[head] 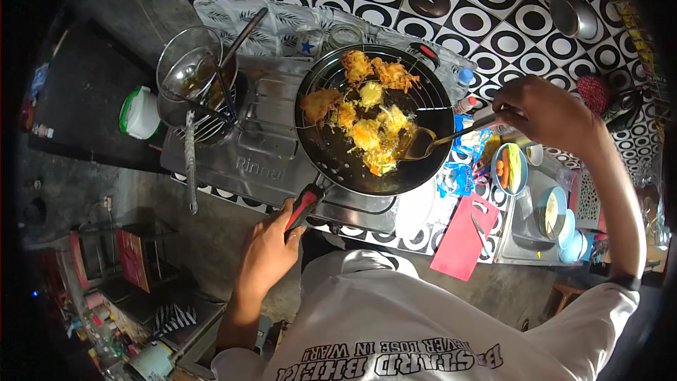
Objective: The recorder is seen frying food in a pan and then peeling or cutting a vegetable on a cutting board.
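Note:
A black frying pan (344,169) with oil stands on the steel gas stove (264,169). My left hand (270,248) grips its red and black handle (305,205). My right hand (545,111) holds a metal spatula (423,144) by the handle, its blade in the oil beside pale yellow vegetable fritters (370,135) at the pan's middle. Browned fritters (321,105) rest on a wire draining rack (435,87) along the pan's far and left side, some at the top. The fingertips of my right hand are partly hidden.
At the left burner, a wire strainer (190,37) and dark utensils lie over another pan. A white tub (143,112) stands farther left. To the right are a red cutting board (457,243) with a knife (480,230), a bowl of carrots (505,169), a blue-capped bottle (465,78) and a sink (513,246).

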{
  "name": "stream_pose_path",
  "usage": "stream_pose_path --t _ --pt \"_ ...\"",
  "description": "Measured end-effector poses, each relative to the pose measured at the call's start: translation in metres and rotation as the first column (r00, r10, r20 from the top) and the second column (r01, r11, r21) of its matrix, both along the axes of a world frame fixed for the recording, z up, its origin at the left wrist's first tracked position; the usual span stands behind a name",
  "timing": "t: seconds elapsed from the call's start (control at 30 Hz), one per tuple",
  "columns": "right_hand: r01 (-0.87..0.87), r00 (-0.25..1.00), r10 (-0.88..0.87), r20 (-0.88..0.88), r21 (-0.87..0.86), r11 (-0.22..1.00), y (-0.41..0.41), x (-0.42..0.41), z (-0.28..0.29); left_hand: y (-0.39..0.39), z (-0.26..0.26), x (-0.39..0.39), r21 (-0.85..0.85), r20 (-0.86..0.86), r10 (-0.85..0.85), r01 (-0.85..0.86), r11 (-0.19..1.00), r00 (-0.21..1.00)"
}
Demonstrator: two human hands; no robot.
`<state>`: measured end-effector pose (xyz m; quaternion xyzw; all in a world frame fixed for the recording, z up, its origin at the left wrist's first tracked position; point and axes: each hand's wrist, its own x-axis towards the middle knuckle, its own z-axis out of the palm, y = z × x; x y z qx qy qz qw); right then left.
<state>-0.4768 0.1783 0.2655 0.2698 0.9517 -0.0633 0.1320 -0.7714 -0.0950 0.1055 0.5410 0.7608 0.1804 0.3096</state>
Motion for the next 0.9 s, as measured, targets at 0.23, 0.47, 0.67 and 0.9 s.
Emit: stream_pose_path --t 0.23,0.47,0.67,0.9 --pt "0.044 0.972 -0.063 0.227 0.086 0.995 0.025 -0.013 0.018 -0.002 -0.015 -0.015 0.021 0.007 -0.093 0.092 0.996 0.996" --pt "0.119 0.967 -0.137 0.213 0.093 0.989 0.027 -0.004 0.038 -0.002 -0.016 -0.022 0.008 0.004 -0.141 0.141 0.990 0.990" --pt "0.032 0.976 -0.078 0.203 0.221 0.975 -0.007 0.011 0.026 -0.002 -0.018 -0.024 0.016 -0.010 -0.144 0.145 0.989 0.989" --pt "0.132 0.971 -0.178 0.157 0.263 0.956 -0.052 0.016 0.025 0.003 -0.010 -0.023 0.023 0.007 -0.124 0.124 0.992 0.992"
